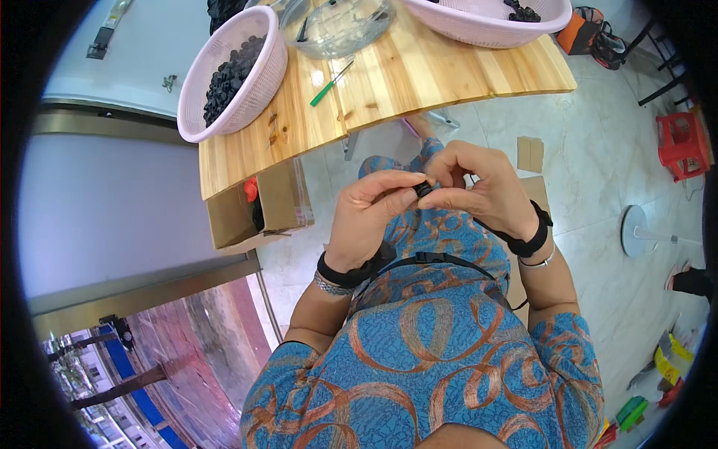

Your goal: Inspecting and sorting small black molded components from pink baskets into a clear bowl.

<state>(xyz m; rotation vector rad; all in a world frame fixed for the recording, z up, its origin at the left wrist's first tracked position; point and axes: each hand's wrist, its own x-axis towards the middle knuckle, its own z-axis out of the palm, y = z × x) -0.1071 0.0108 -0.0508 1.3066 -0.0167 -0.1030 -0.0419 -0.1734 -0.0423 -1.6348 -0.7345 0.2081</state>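
Above my lap, just off the table's front edge, a small black part (424, 189) is pinched between both hands. My left hand (365, 217) has thumb and forefinger closed on its left side. My right hand (486, 183) grips the other side with thumb and curled fingers. The part is mostly covered by fingertips, so its exact kind cannot be made out. On the wooden table (404, 75), a pink basket (262, 93) holds a heap of small black parts (230, 81). A green-handled screwdriver (324, 93) lies to its right.
A clear plastic container (336, 41) and another pink basket (486, 34) with black parts stand along the far side. An open cardboard box (288, 198) sits beneath the table's left end. A red stool (680, 146) and a round-based stand (634, 228) are on the right.
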